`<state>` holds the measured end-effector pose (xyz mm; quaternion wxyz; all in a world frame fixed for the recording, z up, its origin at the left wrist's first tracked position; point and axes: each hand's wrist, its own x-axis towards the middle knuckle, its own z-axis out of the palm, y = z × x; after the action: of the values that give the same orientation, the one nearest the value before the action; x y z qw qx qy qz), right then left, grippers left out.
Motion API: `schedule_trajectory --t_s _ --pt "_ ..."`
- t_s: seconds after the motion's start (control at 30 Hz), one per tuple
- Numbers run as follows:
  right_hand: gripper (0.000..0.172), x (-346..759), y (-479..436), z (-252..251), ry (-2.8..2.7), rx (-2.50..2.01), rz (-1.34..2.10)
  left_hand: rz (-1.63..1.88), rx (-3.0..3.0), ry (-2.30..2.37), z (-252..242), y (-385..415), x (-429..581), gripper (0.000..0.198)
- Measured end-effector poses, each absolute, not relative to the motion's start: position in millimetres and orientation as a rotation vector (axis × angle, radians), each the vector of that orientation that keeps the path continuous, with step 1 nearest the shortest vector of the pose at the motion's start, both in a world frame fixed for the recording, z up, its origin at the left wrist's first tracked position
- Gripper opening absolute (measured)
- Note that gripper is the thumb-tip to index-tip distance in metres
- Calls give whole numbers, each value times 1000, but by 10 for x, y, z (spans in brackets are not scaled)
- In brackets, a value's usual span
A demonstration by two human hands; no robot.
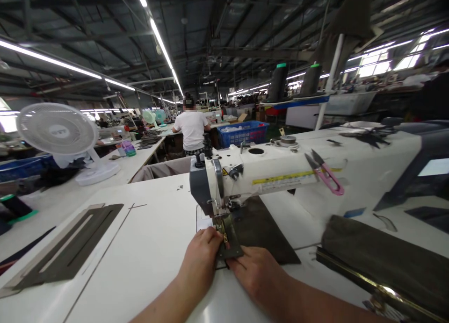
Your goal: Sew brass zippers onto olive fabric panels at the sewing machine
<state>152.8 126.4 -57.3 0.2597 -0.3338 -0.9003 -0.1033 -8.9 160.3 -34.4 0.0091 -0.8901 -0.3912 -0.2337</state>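
Note:
Just in front of the presser foot of a white sewing machine, both hands are at a dark olive fabric piece. My left hand is closed, its fingertips pinching the left edge beside a brass-coloured strip that looks like a zipper. My right hand grips the near edge of the same piece, thumb and fingers closed on it and partly hidden beneath. The fabric spreads flat under the machine arm to the right. The needle tip is too small to make out.
Thread snips with pink handles rest against the machine arm. Stacked olive panels lie at left, and a fabric piece with a gold zipper at right. A white fan stands beyond. Ahead, a person works near a blue basket.

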Motion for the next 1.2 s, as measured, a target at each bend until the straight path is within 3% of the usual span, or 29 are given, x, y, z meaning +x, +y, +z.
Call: schedule_trajectory --t_s 0.17,0.33,0.5,0.6,0.67,0.73,0.87,1.03,1.2 --pt "19 1526 1328 -543 -2381 -932 -236 -686 -2779 -1308 -342 1668 -88 26" --pt "19 1596 1265 -479 -2292 -933 17 -666 -2802 -1345 -354 1652 -103 25" --pt "19 1580 1321 -399 -2179 -1209 56 -745 -2833 -1391 -334 1525 -162 40" --pt "29 1531 1497 -350 -2174 -1284 108 -811 -2705 -1581 -260 1415 -187 24" --pt "17 1518 1624 -323 -2203 -1259 183 -774 -2594 -1758 -207 1345 -190 12" --pt "12 1528 1721 -308 -2217 -1229 237 -767 -2578 -1854 -179 1285 -189 29" --pt "17 1561 1797 -329 -2201 -1192 298 -949 -2829 -1435 -216 1235 -190 10" --pt "13 1555 1792 -375 -2135 -1230 290 -861 -2947 -846 -256 1333 -178 18" --pt "8 1559 1752 -335 -2127 -1323 195 -745 -2901 -714 -242 1443 -162 23"
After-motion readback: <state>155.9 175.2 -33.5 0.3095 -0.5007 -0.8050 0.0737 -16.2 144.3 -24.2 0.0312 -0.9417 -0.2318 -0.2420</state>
